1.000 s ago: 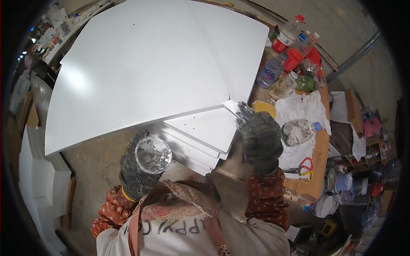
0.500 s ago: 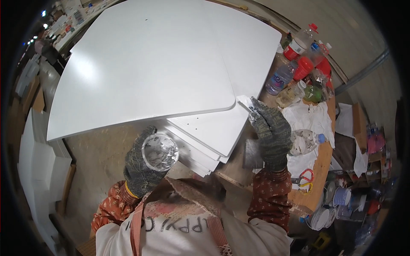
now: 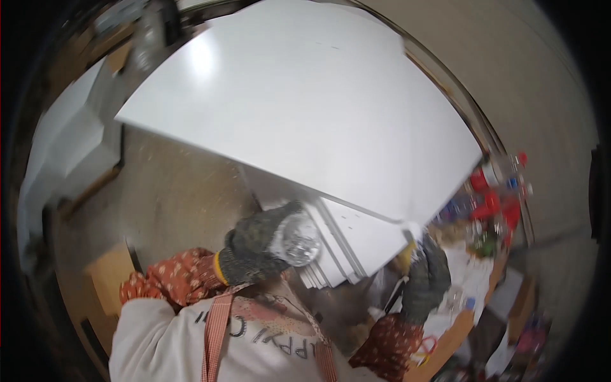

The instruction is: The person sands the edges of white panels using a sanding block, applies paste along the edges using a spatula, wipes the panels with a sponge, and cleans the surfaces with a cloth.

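Note:
My left hand (image 3: pixel 254 247), in a dark knit glove, is closed around a clear plastic cup (image 3: pixel 300 239) with white paste smeared inside. Its side is next to the stacked white panels. My right hand (image 3: pixel 429 280), gloved too and blurred by motion, pinches a small white-smeared piece (image 3: pixel 414 232) at the near right corner of the large white panel (image 3: pixel 299 108). What kind of thing this piece is, I cannot make out. Something yellowish (image 3: pixel 405 257) shows beside the fingers. Beneath the large panel, smaller white panels (image 3: pixel 359 232) with small holes jut out toward me.
Several plastic bottles (image 3: pixel 490 204) stand crowded at the right, beside a white cloth (image 3: pixel 471 270) on the wooden table (image 3: pixel 455 334). Red-handled scissors or pliers (image 3: pixel 425 350) lie near my right sleeve. More white panels (image 3: pixel 70 143) are stacked at the left. A cardboard piece (image 3: pixel 111 274) sits behind my left arm.
The view has swung, so the panel and bottles appear shifted right and down. The cup is now beside the stacked panels. My right hand still holds the white-smeared piece at the panel corner.

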A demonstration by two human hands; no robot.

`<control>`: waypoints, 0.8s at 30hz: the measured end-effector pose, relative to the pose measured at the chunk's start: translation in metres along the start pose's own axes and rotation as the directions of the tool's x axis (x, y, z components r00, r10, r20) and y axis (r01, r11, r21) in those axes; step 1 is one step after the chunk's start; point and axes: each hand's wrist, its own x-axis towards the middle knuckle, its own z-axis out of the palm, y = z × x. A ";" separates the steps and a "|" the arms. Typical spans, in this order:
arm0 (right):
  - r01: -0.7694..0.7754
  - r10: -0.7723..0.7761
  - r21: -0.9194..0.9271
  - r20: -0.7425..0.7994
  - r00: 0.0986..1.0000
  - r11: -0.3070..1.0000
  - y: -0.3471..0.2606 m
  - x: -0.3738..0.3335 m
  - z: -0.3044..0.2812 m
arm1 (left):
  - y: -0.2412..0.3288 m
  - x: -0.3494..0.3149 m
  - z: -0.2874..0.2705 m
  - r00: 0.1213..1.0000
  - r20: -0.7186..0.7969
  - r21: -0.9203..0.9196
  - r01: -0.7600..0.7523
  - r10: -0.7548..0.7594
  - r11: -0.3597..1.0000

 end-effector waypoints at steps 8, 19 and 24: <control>0.334 -0.381 -0.401 -0.043 0.923 0.853 -0.035 -0.023 0.000 | 0.031 -0.005 -0.019 0.988 0.116 0.515 0.029 -0.103 0.857; 0.444 -0.463 0.142 0.378 0.802 0.885 -0.047 -0.014 0.073 | 0.038 0.010 -0.017 0.996 0.032 0.675 -0.084 0.084 0.733; 0.620 -0.592 0.195 0.602 0.536 0.760 -0.042 0.034 0.106 | 0.017 0.003 -0.036 0.993 0.004 0.758 -0.082 0.121 0.647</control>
